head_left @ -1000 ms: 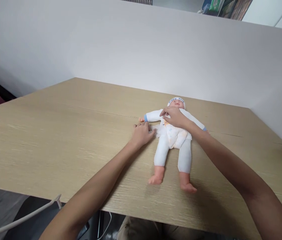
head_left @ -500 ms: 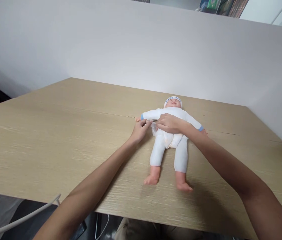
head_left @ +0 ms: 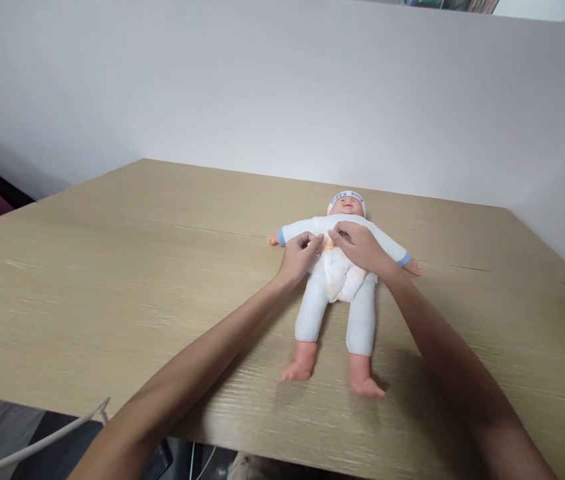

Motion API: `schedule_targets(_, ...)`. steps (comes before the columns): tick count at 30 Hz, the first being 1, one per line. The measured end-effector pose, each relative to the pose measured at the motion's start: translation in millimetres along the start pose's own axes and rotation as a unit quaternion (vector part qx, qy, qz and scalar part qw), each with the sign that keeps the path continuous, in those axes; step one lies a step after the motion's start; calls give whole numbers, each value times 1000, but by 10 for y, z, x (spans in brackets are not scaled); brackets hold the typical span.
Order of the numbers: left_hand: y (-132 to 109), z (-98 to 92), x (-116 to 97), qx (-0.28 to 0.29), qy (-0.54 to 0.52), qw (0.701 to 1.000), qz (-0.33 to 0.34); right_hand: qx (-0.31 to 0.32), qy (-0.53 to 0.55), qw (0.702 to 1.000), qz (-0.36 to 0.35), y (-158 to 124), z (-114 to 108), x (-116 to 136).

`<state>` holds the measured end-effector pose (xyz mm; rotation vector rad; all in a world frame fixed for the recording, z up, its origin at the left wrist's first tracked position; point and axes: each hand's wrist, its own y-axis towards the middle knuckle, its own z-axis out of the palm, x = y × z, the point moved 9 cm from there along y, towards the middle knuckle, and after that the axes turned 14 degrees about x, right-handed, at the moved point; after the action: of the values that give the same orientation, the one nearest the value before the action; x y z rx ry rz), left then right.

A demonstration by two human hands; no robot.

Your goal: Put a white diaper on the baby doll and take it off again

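Observation:
A baby doll (head_left: 312,313) in a white suit with blue cuffs and a lettered headband lies on its back, feet towards me. Around its hips is a white diaper (head_left: 341,280) with faint coloured prints. My left hand (head_left: 303,257) is closed in a pinch at the left end of the diaper's front waistband, on its side tab, which the fingers mostly cover. Over the doll's belly, my right hand (head_left: 361,248) has its fingers curled and its thumb at the diaper's upper front edge. The two sets of fingertips are close together.
The doll rests on a wide wooden table (head_left: 112,280) with a thin seam across it. A pale wall (head_left: 262,93) rises behind the table. At the lower left, a white bar (head_left: 52,437) juts up near the table's front edge.
My left hand has moved right, from beside the doll onto its front, bringing the diaper's tab inward. My right hand has shifted slightly right, uncovering more of the diaper's front.

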<state>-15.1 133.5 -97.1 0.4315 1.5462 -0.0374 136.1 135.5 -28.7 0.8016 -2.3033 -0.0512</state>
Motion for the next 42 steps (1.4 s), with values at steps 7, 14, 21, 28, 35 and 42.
schedule_targets(7,-25,110,3,-22,-1,998,52,32,33,999,-20,30,110,31)
schedule_targets(14,-111,31,10,8,60,992,110,52,75,996,7,64,141,-160)
schedule_targets(21,3,-109,230,-19,87,994,59,95,123,987,28,47,109,-212)
schedule_targets(28,128,-144,400,25,1,1000,10,97,162,981,51,54,101,-290)
schedule_targets(35,119,-77,356,66,-18,998,7,85,193,974,77,58,119,-306)
schedule_targets(42,92,-50,351,67,-30,997,0,80,204,972,83,60,117,-403)
